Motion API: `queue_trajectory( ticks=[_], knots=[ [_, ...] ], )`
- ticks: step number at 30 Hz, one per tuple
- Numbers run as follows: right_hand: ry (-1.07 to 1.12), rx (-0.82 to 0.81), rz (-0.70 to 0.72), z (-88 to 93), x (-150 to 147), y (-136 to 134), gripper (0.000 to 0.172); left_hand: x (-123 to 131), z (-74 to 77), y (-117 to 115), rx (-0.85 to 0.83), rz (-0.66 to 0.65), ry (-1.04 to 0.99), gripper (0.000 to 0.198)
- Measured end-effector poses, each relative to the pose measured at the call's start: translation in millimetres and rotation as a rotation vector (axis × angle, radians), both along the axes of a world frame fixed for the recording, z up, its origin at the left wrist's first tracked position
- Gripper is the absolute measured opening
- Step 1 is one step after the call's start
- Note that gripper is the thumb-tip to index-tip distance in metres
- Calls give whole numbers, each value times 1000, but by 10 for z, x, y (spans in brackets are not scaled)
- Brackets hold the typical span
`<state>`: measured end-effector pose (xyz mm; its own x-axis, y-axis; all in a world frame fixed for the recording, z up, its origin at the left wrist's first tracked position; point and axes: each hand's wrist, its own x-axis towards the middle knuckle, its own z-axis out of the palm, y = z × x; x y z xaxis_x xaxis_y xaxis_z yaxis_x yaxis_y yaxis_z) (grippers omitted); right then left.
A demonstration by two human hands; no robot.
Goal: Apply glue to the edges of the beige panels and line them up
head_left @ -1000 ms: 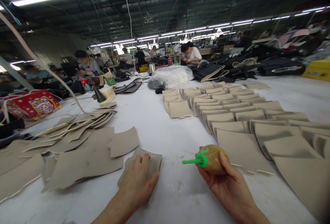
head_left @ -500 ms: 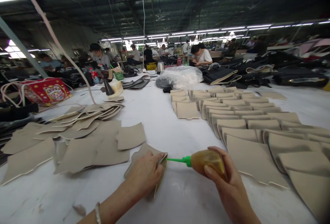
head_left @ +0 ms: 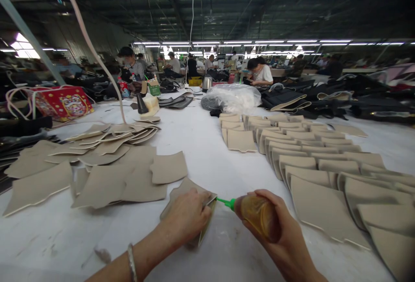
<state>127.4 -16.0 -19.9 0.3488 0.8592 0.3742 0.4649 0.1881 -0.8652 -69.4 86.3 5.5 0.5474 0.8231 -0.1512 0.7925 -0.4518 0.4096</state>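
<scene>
My left hand [head_left: 188, 213] is closed on a beige fabric piece [head_left: 175, 190] near the table's front, its far part folded up under my fingers. My right hand [head_left: 283, 234] is wrapped round a squeeze bottle of amber liquid [head_left: 259, 215], which looks like glue. The bottle lies tilted, and its thin green nozzle [head_left: 228, 203] reaches the folded edge beside my left fingertips. Whether liquid is coming out is too small to tell.
Loose beige pieces [head_left: 106, 182] lie overlapped on the left. Rows of folded beige pieces [head_left: 311, 165] stand on the right of the white table [head_left: 204, 143]. Farther back are a plastic bag [head_left: 233, 96], a red gift bag [head_left: 61, 102] and several people at work.
The bottle has tilted, its body swinging lower and toward me while the nozzle stays at the fabric edge. My left hand still holds the piece. The whole view has shifted slightly.
</scene>
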Motion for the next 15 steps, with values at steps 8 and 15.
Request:
queue_trajectory(
  ticks=[8, 15],
  knots=[
    [966, -171, 70, 47, 4, -14, 37, -136, -22, 61, -36, 0, -122, 44],
    [1557, -76, 114, -82, 317, -8, 20, -726, -299, 301, 180, 341, -60, 35]
  ],
)
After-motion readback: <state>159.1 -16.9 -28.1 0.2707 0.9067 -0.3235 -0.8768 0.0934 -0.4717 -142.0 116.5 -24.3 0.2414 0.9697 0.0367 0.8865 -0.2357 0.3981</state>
